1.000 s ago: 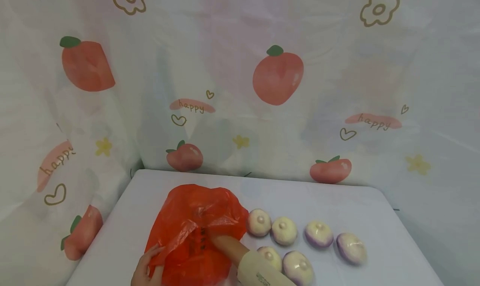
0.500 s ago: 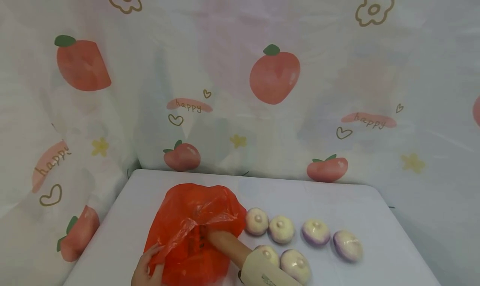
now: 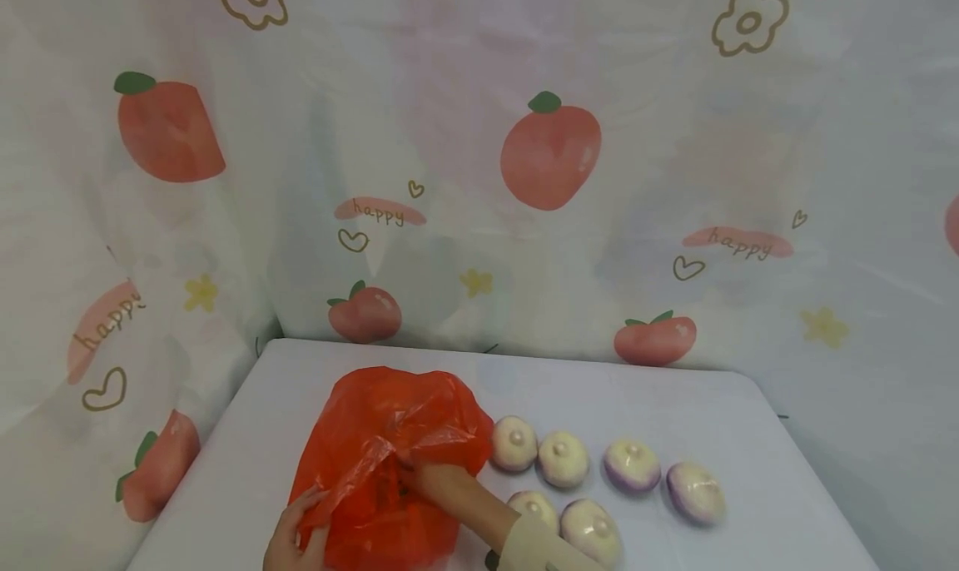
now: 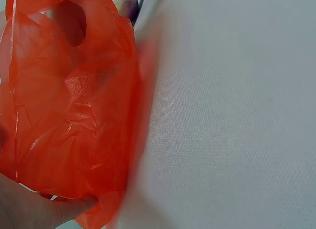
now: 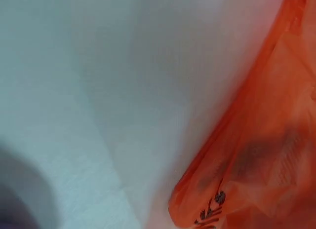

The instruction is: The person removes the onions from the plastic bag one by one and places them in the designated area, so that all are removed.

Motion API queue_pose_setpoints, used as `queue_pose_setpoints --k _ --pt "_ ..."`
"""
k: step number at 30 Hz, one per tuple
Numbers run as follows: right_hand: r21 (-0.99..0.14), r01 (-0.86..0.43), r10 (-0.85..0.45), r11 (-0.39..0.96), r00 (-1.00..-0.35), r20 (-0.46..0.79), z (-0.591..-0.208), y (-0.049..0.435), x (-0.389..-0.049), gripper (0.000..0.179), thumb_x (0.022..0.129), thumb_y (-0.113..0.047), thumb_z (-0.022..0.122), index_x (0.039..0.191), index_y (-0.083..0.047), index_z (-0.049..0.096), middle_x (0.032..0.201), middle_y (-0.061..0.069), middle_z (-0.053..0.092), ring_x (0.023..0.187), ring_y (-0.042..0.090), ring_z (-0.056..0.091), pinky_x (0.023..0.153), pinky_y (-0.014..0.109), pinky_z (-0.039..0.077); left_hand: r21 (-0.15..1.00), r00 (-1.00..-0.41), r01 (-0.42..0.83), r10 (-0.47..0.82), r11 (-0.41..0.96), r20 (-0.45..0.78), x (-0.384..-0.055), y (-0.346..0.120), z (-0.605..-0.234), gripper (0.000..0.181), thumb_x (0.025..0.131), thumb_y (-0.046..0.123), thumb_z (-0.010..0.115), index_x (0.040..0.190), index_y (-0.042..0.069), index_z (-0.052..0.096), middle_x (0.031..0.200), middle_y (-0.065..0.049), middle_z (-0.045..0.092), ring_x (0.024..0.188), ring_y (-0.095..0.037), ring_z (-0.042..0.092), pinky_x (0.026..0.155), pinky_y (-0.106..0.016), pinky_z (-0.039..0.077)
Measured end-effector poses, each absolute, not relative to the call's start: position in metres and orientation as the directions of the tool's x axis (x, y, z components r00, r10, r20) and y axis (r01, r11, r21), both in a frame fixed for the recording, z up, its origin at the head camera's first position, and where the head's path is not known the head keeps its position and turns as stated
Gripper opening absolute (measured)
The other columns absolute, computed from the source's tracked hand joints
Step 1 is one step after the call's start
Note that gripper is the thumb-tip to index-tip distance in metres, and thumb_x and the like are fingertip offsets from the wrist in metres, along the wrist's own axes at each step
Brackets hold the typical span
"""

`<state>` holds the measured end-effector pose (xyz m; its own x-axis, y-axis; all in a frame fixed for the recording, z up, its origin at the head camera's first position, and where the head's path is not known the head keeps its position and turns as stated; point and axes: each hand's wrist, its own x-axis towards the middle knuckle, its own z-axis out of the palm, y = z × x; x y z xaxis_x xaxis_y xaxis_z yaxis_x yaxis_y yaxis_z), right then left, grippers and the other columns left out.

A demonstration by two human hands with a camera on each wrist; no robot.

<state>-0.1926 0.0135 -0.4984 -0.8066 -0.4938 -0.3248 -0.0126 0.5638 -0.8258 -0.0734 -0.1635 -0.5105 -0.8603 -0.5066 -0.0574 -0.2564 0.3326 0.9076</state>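
A crinkled red plastic bag (image 3: 390,409) with dark print lies on the left half of the white table. My left hand (image 3: 295,531) pinches the bag's near left edge; in the left wrist view its thumb (image 4: 74,209) presses on the film. My right hand (image 3: 438,481) reaches into the bag's mouth from the right, and its fingers are hidden by the plastic, so I cannot tell whether they hold anything. Several cream and purple turnips lie right of the bag, the closest one (image 3: 514,444) right at its side and another (image 3: 590,531) near the right sleeve.
The white table (image 3: 674,421) ends at a back edge against a hanging cloth (image 3: 449,121) printed with fruit and flowers. At the far right of the group lies a tilted turnip (image 3: 695,493). The right sleeve (image 3: 550,546) partly overlaps the nearer turnips.
My right hand has drawn back slightly toward the lower right, with more of it showing at the bag's mouth. The left hand keeps its hold; the turnips stay put.
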Motion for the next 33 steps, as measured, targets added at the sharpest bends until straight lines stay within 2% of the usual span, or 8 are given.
queue_pose_setpoints --k 6,11,16,18,23,25,28,33 --pt "-0.792 -0.100 -0.500 0.603 -0.821 -0.276 -0.495 0.029 -0.186 0.031 0.088 -0.053 0.056 0.100 -0.026 0.065 0.087 -0.010 0.059 0.085 0.013 0.053 0.079 0.040 0.048 0.917 -0.860 -0.227 -0.509 0.327 -0.032 -0.074 -0.164 -0.512 0.028 0.092 0.006 0.053 0.119 -0.004 0.057 0.129 -0.024 0.049 0.111 -0.043 0.049 0.081 -0.053 0.050" --pt "-0.758 -0.065 -0.445 0.649 -0.841 -0.308 -0.486 0.036 -0.182 0.036 0.082 -0.063 0.056 0.098 -0.033 0.068 0.087 -0.009 0.058 0.085 0.016 0.053 0.079 0.044 0.046 0.919 -0.862 -0.211 -0.507 0.333 -0.015 -0.075 -0.164 -0.514 0.028 0.091 0.004 0.052 0.118 -0.004 0.059 0.128 -0.024 0.050 0.112 -0.044 0.049 0.080 -0.053 0.050" --pt "-0.762 -0.166 -0.493 0.626 -0.842 -0.221 -0.484 0.040 -0.184 0.023 0.085 -0.052 0.061 0.090 -0.031 0.068 0.068 -0.007 0.053 0.070 0.011 0.054 0.065 0.032 0.045 0.917 -0.864 -0.239 -0.501 0.319 -0.050 -0.075 -0.165 -0.514 0.029 0.092 0.006 0.053 0.119 -0.004 0.057 0.130 -0.025 0.048 0.112 -0.045 0.048 0.080 -0.053 0.050" --pt "-0.750 -0.204 -0.496 0.629 -0.848 -0.185 -0.483 0.041 -0.184 0.024 0.084 -0.051 0.064 0.081 -0.027 0.064 0.060 -0.006 0.048 0.062 0.012 0.052 0.058 0.028 0.043 0.915 -0.866 -0.245 -0.497 0.321 -0.058 -0.075 -0.165 -0.514 0.029 0.093 0.007 0.053 0.119 -0.004 0.057 0.131 -0.025 0.047 0.112 -0.045 0.047 0.080 -0.053 0.050" --pt "-0.699 -0.283 -0.493 0.657 -0.863 -0.114 -0.481 0.046 -0.184 0.027 0.083 -0.048 0.067 0.080 -0.023 0.060 0.056 -0.007 0.042 0.055 0.010 0.047 0.052 0.025 0.040 0.913 -0.865 -0.253 -0.498 0.320 -0.065 -0.076 -0.165 -0.515 0.029 0.093 0.006 0.052 0.120 -0.003 0.057 0.130 -0.024 0.048 0.112 -0.044 0.048 0.079 -0.053 0.051" --pt "-0.681 -0.329 -0.506 0.655 -0.860 -0.072 -0.480 0.048 -0.184 0.024 0.084 -0.044 0.068 0.083 -0.022 0.060 0.057 -0.008 0.044 0.057 0.008 0.048 0.053 0.024 0.041 0.912 -0.863 -0.259 -0.500 0.317 -0.071 -0.076 -0.165 -0.515 0.029 0.092 0.006 0.052 0.120 -0.003 0.057 0.130 -0.023 0.048 0.111 -0.044 0.049 0.078 -0.052 0.051" --pt "-0.662 -0.376 -0.510 0.649 -0.860 -0.012 -0.479 0.051 -0.182 0.024 0.083 -0.038 0.071 0.079 -0.018 0.058 0.057 -0.009 0.043 0.056 0.007 0.046 0.051 0.022 0.040 0.914 -0.863 -0.265 -0.499 0.309 -0.081 -0.075 -0.165 -0.515 0.030 0.092 0.006 0.051 0.120 -0.002 0.057 0.131 -0.023 0.048 0.111 -0.044 0.049 0.077 -0.051 0.052" --pt "-0.674 -0.401 -0.484 0.620 -0.872 0.074 -0.477 0.057 -0.181 0.031 0.079 -0.036 0.075 0.077 -0.014 0.054 0.061 -0.008 0.043 0.056 0.008 0.043 0.049 0.023 0.038 0.916 -0.863 -0.287 -0.490 0.281 -0.120 -0.074 -0.164 -0.514 0.033 0.092 0.006 0.050 0.124 -0.002 0.054 0.133 -0.022 0.046 0.109 -0.043 0.051 0.078 -0.050 0.052"
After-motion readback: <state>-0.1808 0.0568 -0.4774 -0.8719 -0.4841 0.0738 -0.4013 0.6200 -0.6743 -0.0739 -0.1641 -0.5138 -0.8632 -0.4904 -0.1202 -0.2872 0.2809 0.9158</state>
